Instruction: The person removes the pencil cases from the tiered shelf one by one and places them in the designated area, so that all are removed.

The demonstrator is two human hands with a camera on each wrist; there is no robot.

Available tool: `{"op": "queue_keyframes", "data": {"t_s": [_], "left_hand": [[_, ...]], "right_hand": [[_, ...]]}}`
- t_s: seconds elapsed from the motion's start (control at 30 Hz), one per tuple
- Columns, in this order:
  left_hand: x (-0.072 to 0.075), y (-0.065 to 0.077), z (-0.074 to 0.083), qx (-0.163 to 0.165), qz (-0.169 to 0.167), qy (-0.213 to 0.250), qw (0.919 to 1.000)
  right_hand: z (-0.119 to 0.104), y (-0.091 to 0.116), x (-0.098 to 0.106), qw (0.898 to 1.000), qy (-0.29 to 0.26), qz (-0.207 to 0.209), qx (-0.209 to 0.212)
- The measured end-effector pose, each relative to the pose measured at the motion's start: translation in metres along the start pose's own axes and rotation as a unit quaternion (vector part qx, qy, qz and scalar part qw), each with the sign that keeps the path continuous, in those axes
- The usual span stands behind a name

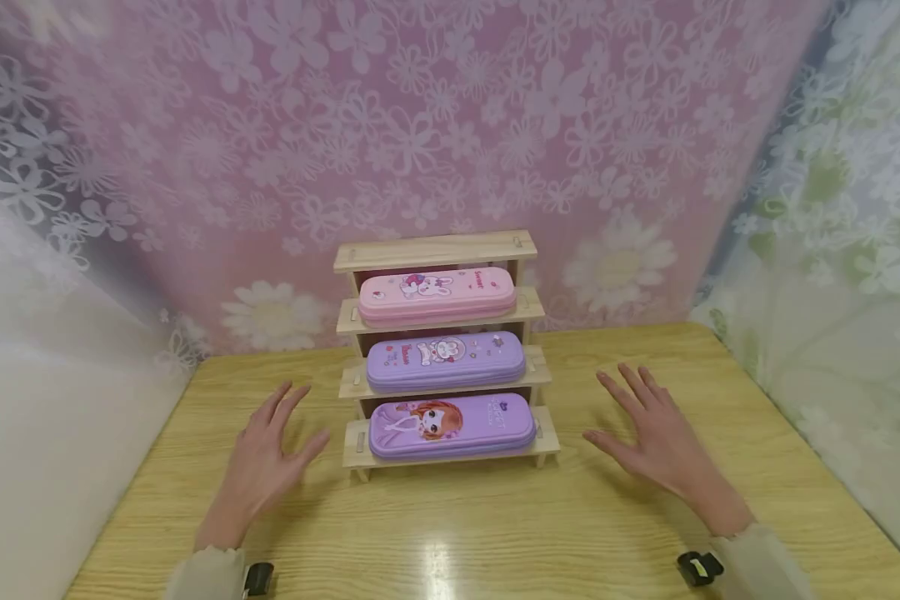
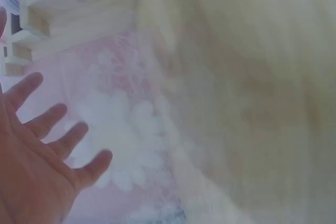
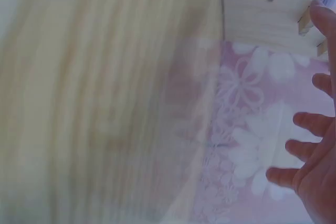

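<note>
A stepped wooden rack (image 1: 435,250) stands at the middle of the table against the back. On its lower three tiers lie pencil cases, one to each: a pink case (image 1: 438,297) with a rabbit, a lilac case (image 1: 446,361) below it, and a purple case (image 1: 453,425) with a red-haired girl at the bottom. The top tier is bare. To the left of the rack hovers my left hand (image 1: 266,458), fingers spread and holding nothing. My right hand (image 1: 663,446) is likewise spread on the rack's right side, apart from it. Both wrist views show outstretched fingers touching nothing.
The wood-grain table (image 1: 450,533) extends on both sides and in front of the rack. Behind it hangs a pink cloth (image 1: 450,125) with white flowers. Pale curtains (image 1: 855,250) flank the table. A black wrist strap (image 1: 699,568) sits at my right cuff.
</note>
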State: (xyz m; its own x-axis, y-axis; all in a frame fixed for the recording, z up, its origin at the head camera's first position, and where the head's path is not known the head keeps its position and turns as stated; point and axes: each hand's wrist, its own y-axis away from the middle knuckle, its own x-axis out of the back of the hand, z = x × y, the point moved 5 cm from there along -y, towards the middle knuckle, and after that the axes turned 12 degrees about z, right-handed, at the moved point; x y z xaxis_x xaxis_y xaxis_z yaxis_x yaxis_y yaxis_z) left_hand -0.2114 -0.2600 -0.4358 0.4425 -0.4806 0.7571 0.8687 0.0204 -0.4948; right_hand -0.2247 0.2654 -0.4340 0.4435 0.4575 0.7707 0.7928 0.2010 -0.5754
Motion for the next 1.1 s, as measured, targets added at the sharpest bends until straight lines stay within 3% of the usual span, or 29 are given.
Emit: {"op": "queue_keyframes", "data": {"t_s": [0.27,0.53,1.0,1.1], "left_hand": [[-0.011,-0.022,0.011,0.023,0.002,0.111,0.9936],[-0.024,-0.039,0.017,0.047,-0.010,0.207,0.9773],[-0.050,-0.054,0.015,0.094,-0.049,0.324,0.9402],[-0.053,-0.056,0.018,0.104,-0.056,0.351,0.9289]], "right_hand": [[-0.024,-0.006,-0.006,0.993,-0.110,0.046,0.015],[-0.051,-0.010,-0.010,0.975,-0.190,0.088,0.072],[-0.082,-0.021,-0.028,0.964,-0.248,0.052,0.085],[-0.086,-0.022,-0.032,0.962,-0.256,0.038,0.083]]}}
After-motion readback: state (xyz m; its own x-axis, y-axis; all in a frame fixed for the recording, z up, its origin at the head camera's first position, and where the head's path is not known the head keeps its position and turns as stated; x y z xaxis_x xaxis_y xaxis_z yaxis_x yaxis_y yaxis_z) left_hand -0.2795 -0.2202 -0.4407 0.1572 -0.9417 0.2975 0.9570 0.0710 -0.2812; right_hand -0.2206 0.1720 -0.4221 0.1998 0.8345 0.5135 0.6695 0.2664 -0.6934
